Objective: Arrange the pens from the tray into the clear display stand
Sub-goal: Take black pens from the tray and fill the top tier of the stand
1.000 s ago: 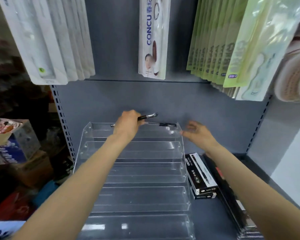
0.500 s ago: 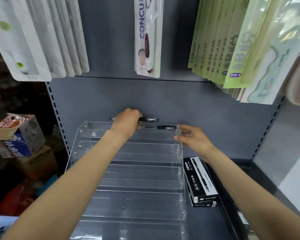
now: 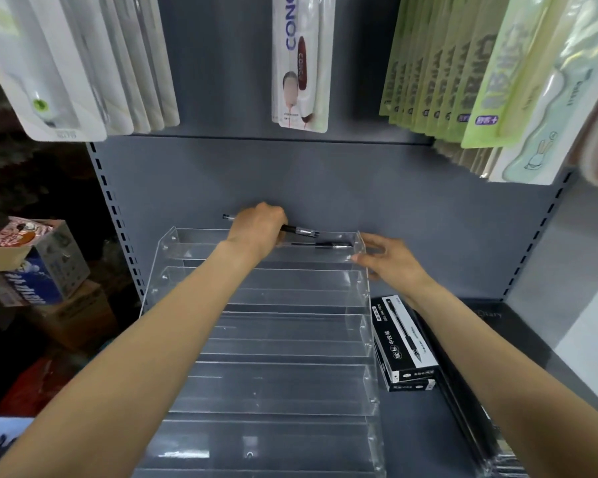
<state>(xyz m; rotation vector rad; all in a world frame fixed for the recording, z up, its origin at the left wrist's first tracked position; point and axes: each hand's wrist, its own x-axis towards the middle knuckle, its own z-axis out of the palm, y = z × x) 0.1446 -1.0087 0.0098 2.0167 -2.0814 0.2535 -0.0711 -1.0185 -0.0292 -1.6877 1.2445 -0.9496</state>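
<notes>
A clear tiered display stand with several stepped rows stands on the grey shelf. My left hand grips a black pen and holds it level over the top row, its ends sticking out on both sides of the fist. A second black pen lies in the right part of that top row. My right hand rests with straight fingers on the stand's upper right corner. No tray of pens is in view.
Two stacked black pen boxes lie right of the stand, with flat dark packs beside them. Packaged goods hang overhead: white packs, a single one, green ones. Cartons sit off the shelf's left.
The left hand has lowered its pen from tilted upward to level, close over the top row. The right hand has come onto the stand's right corner. The camera has tipped slightly.
</notes>
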